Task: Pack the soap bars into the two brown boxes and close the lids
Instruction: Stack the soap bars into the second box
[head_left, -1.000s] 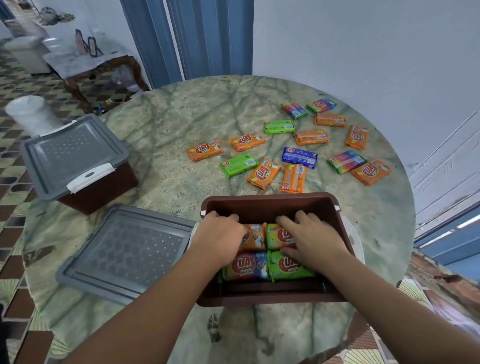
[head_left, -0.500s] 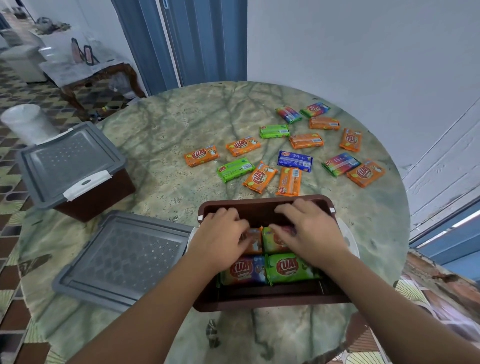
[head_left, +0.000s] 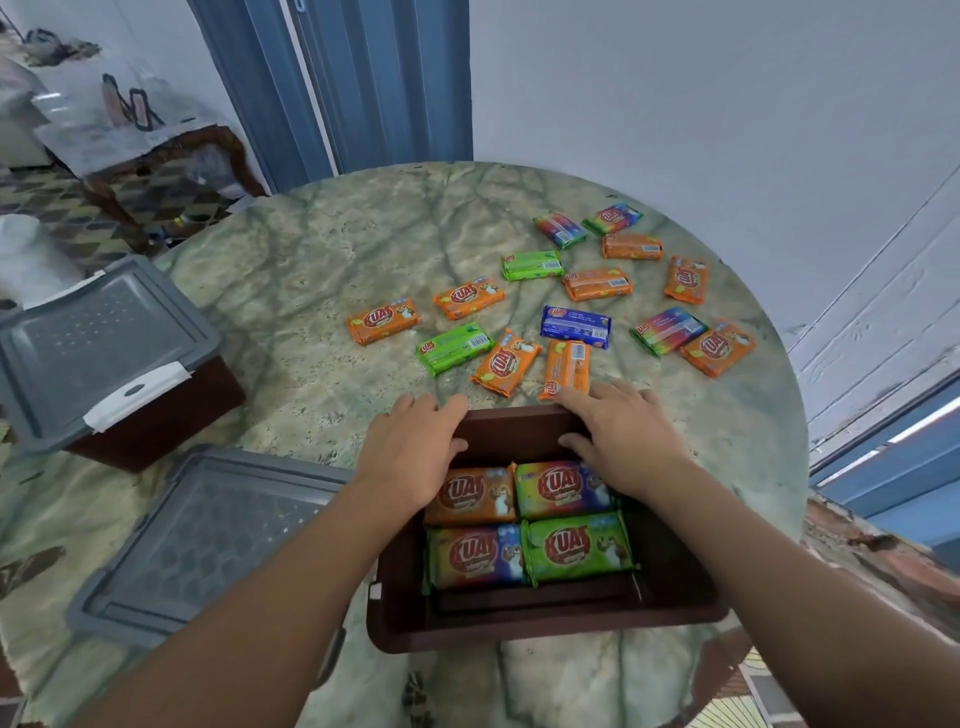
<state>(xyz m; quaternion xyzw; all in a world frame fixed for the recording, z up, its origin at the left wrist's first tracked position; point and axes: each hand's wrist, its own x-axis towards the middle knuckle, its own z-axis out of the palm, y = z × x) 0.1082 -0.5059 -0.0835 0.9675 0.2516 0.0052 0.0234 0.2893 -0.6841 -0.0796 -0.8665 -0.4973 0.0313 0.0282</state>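
While both hands hovered over the far end of the open brown box (head_left: 545, 618), neither held a bar: the left hand (head_left: 410, 452) lay with relaxed, nearly straight fingers across the box's far-left corner, and the right hand (head_left: 618, 436) rested the same way on the far rim, thumb dipping inside; both grips were empty. Four packed soap bars (head_left: 524, 525) lay flat in the box in two rows, their long axes running left to right, with bare brown floor showing at the far end under the hands; the task looked only partly done, since many loose soap bars (head_left: 571, 306) lay scattered on the marble table (head_left: 322, 249) beyond the box. What the next pick probably turned on was the orange bar (head_left: 566, 369) just past the rim, lying almost at the right hand's fingertips; its long axis ran away from the person, crosswise to the packed ones, so it would likely need a turn before going in. Another orange bar (head_left: 506, 364) lay slantwise between the two hands, a little nearer the left. The grey lid (head_left: 208, 540) lay flat just left of the box; the second brown box (head_left: 119, 364) sat well apart at far left with its lid already on.
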